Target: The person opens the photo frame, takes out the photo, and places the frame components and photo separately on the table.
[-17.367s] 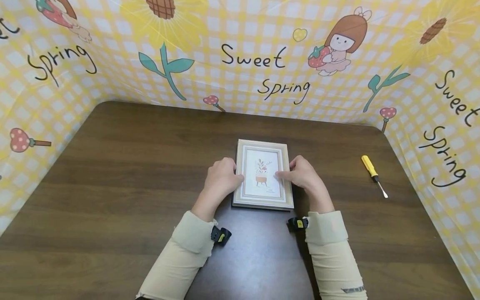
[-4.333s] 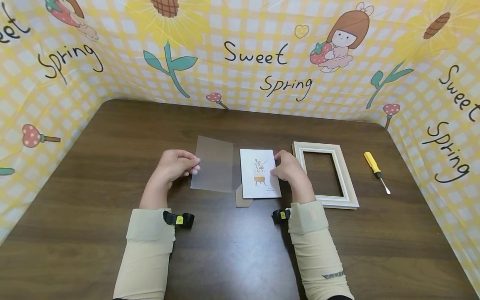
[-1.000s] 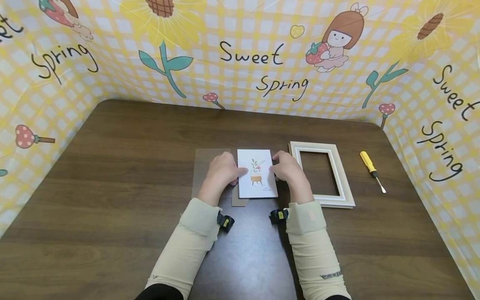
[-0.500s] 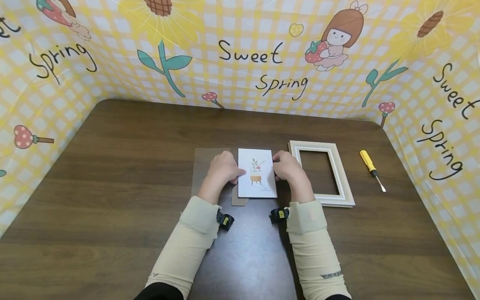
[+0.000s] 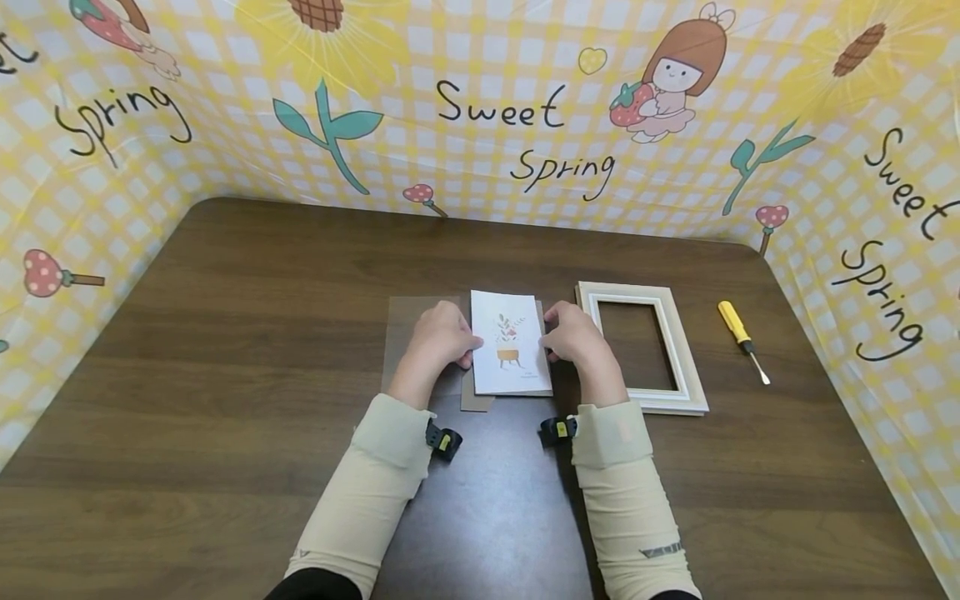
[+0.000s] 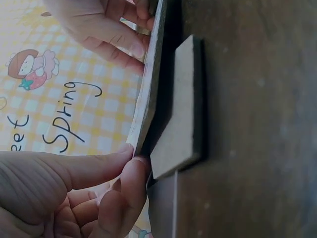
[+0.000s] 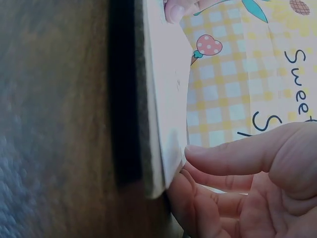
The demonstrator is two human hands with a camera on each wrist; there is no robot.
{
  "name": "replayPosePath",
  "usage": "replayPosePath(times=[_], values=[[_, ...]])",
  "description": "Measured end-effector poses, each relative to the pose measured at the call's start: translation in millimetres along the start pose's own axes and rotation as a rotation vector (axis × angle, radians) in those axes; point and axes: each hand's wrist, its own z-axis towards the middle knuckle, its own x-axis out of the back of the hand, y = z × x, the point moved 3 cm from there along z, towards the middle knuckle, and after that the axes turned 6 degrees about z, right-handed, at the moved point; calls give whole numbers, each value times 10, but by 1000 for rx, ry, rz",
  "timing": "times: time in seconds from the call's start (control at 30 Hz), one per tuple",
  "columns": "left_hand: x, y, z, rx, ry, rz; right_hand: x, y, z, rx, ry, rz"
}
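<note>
A white picture card [image 5: 504,342] printed with a potted plant lies over a backing board [image 7: 147,119], its far edge shifted up and left so that a strip of board shows at the right. At the card's left edge, my left hand [image 5: 438,340] pinches it between thumb and index finger. My right hand [image 5: 577,335] holds the card's right edge, thumb on top and index finger beneath. The left wrist view shows the board tilted above its brown stand flap [image 6: 181,109]. Part of a clear sheet [image 5: 403,325] is hidden behind my left hand.
An empty cream picture frame [image 5: 690,358] lies just right of my right hand. Farther right is a screwdriver [image 5: 738,327] with a yellow handle. A yellow checked cloth [image 5: 495,50] stands around the back and sides of the brown table [image 5: 225,375].
The card's far edge has risen and shifted slightly left off the board. Earlier, my left hand held the clear sheet; before that, the frame was whole between both hands.
</note>
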Motion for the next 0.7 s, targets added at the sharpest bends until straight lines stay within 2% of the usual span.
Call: replayPosePath(times=[0.2, 0.57, 0.7], values=[[76, -69, -5, -39, 7, -17, -4, -5, 13, 16, 5, -23], [183, -181, -3, -55, 5, -52, 1, 6, 25, 38, 1, -38], [232, -230, -11, -72, 3, -100, -6, -1, 25, 40, 9, -49]])
